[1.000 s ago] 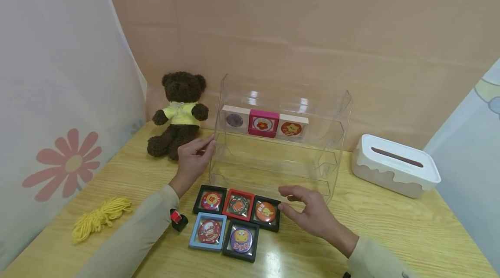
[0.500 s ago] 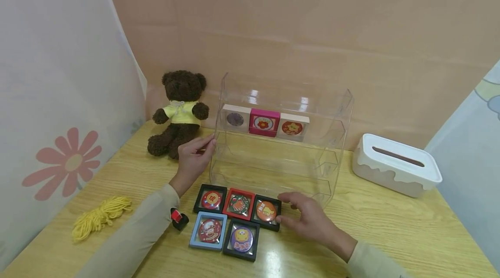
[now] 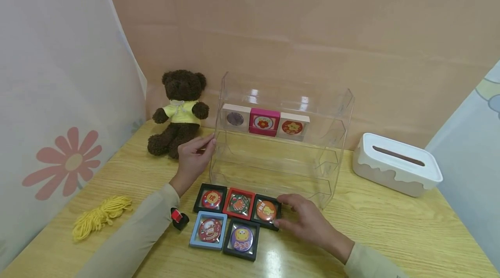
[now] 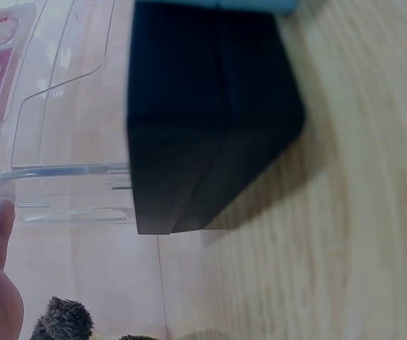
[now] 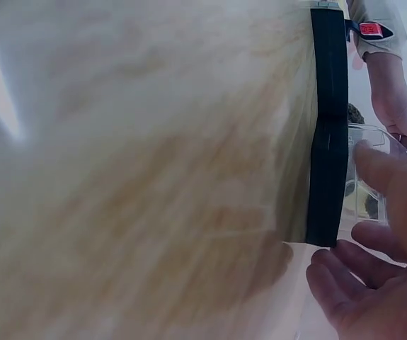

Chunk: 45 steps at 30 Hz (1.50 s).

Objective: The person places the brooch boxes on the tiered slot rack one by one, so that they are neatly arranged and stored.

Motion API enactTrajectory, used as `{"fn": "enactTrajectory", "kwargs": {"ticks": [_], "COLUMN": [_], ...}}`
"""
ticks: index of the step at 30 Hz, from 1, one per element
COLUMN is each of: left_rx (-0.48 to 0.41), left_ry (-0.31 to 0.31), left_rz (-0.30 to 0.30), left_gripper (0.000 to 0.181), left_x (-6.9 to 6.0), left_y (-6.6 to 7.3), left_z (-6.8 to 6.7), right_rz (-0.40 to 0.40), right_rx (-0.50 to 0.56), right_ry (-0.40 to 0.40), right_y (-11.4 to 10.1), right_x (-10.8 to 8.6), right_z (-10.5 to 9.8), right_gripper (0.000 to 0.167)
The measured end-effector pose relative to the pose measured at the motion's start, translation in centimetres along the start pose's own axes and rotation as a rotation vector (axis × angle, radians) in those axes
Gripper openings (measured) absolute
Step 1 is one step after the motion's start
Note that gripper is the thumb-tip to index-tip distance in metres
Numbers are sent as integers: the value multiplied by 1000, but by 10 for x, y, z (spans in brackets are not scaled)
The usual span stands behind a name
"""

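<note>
Black-framed orange badge (image 3: 267, 211), at lower centre of the frame, is best taken by opposite edges with the right hand (image 3: 309, 220), whose grip, closed or loose, cannot be told, while the clear rack (image 3: 275, 164) is pinched by the left hand (image 3: 194, 161).

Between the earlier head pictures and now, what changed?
The right hand eased slightly toward the person; its fingers now span the right edge of the black frame with the orange badge. A firm grip can't be confirmed. Unchanged: the left hand pinching the clear rack's left side, and all the frames.
</note>
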<state>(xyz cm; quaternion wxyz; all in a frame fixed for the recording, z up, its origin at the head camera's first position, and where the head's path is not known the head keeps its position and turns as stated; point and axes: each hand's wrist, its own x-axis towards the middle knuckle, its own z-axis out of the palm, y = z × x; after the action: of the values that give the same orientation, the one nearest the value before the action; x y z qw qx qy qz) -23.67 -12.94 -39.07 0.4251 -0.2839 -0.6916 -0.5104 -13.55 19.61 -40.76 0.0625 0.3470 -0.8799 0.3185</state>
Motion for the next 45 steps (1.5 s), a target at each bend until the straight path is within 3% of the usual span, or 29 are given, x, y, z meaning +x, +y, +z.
{"fn": "enactTrajectory", "kwargs": {"ticks": [12,18,31,39,45], "left_rx": [5,-6,-9,-3,-18], "left_ry": [-10,-7,-20,-14,-13], "left_rz": [-14,7,-2,7,3], "left_gripper": [21,22,22,21,20], "left_x": [2,4,4,2,2], "left_y": [3,2,0,2,2], "left_z": [0,1,0,-1,-1], "right_rz": [75,67,125,123,51], "right_rx": [-13,-25,113,184,241], "right_ry": [-33,-37,40,38,110], "right_y": [-2,-2,1,3,5], "right_x": [-5,-5,-3,-2,-2], "right_z": [-2,-3,-6,-7,-9], "right_gripper": [58,63,61,59,46]}}
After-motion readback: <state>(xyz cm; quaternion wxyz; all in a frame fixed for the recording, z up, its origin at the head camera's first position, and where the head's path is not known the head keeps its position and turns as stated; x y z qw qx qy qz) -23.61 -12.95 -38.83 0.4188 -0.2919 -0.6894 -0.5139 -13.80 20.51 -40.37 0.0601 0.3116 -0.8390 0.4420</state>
